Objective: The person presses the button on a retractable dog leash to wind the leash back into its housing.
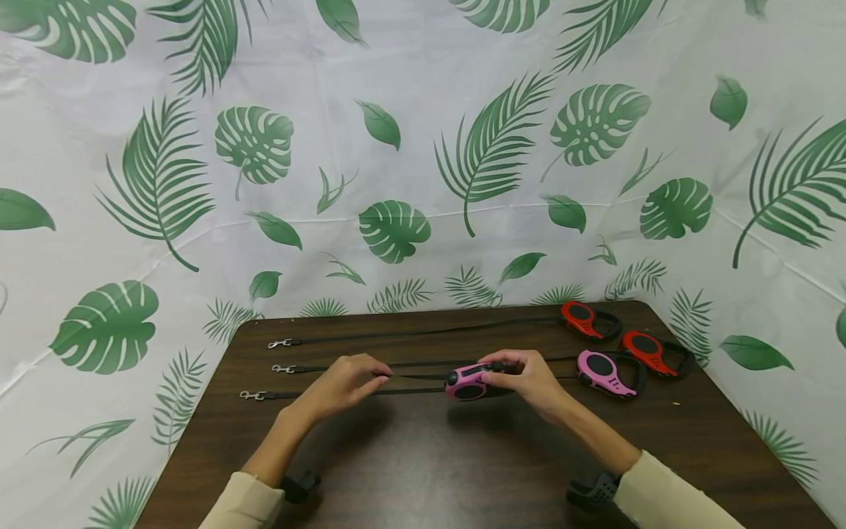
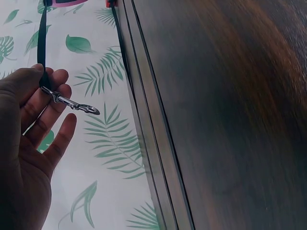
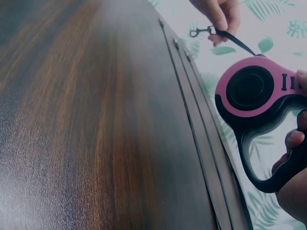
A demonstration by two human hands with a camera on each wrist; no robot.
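Pink-and-black retractable leash housing [image 1: 466, 382] is clamped in the right hand [image 1: 529, 380]; its black strap [image 3: 235, 40] runs left, long axis left-right, pinched near the metal clip [image 2: 72, 103] by the left hand [image 1: 340, 383].

Pink retractable leash [image 1: 466, 382] held above dark table, strap short.
Housing pink with black round centre disc and black loop handle [image 3: 268, 167], right hand's fingers on the handle; housing sits mid-table, just above the surface. Thin black strap [image 1: 416, 376] runs left from housing to silver metal clip [image 2: 72, 104], which is pinched at the strap end in left-hand fingertips, clip hanging free, tilted.
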